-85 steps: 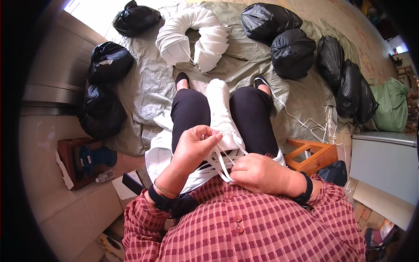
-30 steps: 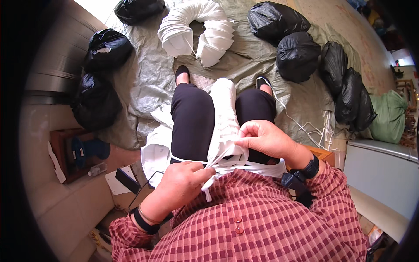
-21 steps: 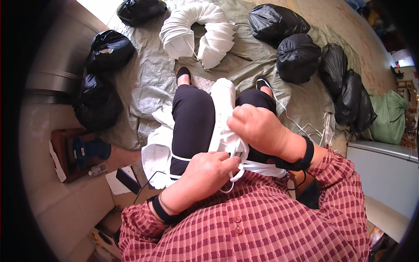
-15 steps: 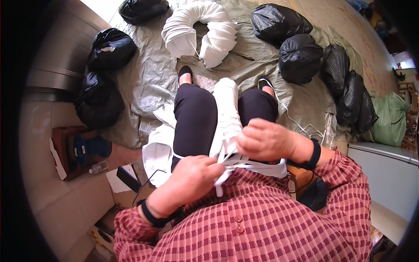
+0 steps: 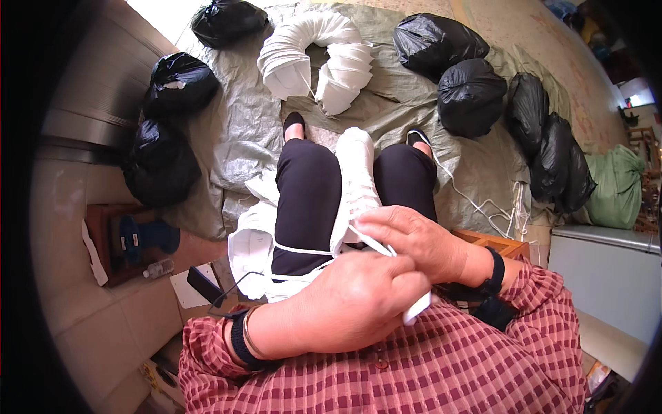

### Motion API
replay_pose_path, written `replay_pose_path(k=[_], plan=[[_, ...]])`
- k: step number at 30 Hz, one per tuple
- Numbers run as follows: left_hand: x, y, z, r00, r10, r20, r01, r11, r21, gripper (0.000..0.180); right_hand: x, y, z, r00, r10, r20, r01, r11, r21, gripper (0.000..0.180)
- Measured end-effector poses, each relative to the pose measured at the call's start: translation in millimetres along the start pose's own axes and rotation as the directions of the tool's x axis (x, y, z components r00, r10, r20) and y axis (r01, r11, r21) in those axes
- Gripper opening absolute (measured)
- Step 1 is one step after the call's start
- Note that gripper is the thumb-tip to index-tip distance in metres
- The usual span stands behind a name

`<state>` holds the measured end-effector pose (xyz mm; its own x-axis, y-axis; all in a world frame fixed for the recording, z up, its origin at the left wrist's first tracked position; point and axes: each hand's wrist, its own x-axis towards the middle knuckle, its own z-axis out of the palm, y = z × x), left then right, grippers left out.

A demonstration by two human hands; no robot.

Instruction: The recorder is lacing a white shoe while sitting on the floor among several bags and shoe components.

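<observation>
A long white laced piece (image 5: 356,169), like stacked shoe uppers, lies between my thighs and points away from me. My left hand (image 5: 365,293) is closed round a flat white lace (image 5: 374,241); a white end sticks out below its fist. My right hand (image 5: 417,241) lies just beyond it, fingers together and bent over the near end of the white piece, its thumb hidden. Both hands nearly touch. Thin white cords cross my left thigh toward a heap of white pieces (image 5: 252,241) beside that leg.
A curved row of stacked white pieces (image 5: 310,34) lies on the grey-green sheet (image 5: 238,131). Black plastic bags (image 5: 472,96) stand along both sides, with a green sack (image 5: 614,186) at right. A wooden crate (image 5: 493,241) is by my right hip, a blue spool-shaped object (image 5: 146,238) at left.
My left hand has moved right and nearer my body, drawing the lace across. My right hand has come down slightly, its fingers now flatter over the white piece.
</observation>
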<state>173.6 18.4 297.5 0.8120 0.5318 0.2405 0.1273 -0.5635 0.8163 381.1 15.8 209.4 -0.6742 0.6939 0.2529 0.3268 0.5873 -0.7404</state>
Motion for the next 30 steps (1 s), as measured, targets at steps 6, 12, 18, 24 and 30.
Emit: replay_pose_path(k=[6, 12, 18, 24, 30], plan=[[25.3, -1.6, -21.0, 0.900, -0.185, -0.394, 0.095, 0.967, -0.237, 0.040, 2.6, -12.9, 7.0, 0.926, 0.325, -0.192, -0.121, 0.737, 0.665, 0.027], [-29.8, -38.1, 0.0, 0.906, -0.186, -0.381, 0.271, 0.945, 0.184, 0.037, 8.1, -26.2, -33.7, 0.824, 0.533, -0.195, 0.086, 0.222, 0.971, 0.039], [-19.9, -45.7, 43.8, 0.923, -0.275, -0.270, 0.234, 0.956, -0.175, 0.022, 20.8, -53.8, -73.6, 0.773, 0.513, -0.374, 0.107, 0.475, 0.873, 0.037], [-101.2, -104.0, -16.3, 0.468, -0.796, -0.382, -0.315, 0.254, -0.915, 0.027, -95.6, 70.7, -105.0, 0.491, 0.821, -0.292, 0.380, 0.100, 0.919, 0.019], [-171.6, -139.1, -87.7, 0.295, -0.838, -0.460, -0.486, 0.283, -0.827, 0.027, -122.4, 126.8, -76.6, 0.238, 0.959, -0.152, 0.493, 0.015, 0.870, 0.020]])
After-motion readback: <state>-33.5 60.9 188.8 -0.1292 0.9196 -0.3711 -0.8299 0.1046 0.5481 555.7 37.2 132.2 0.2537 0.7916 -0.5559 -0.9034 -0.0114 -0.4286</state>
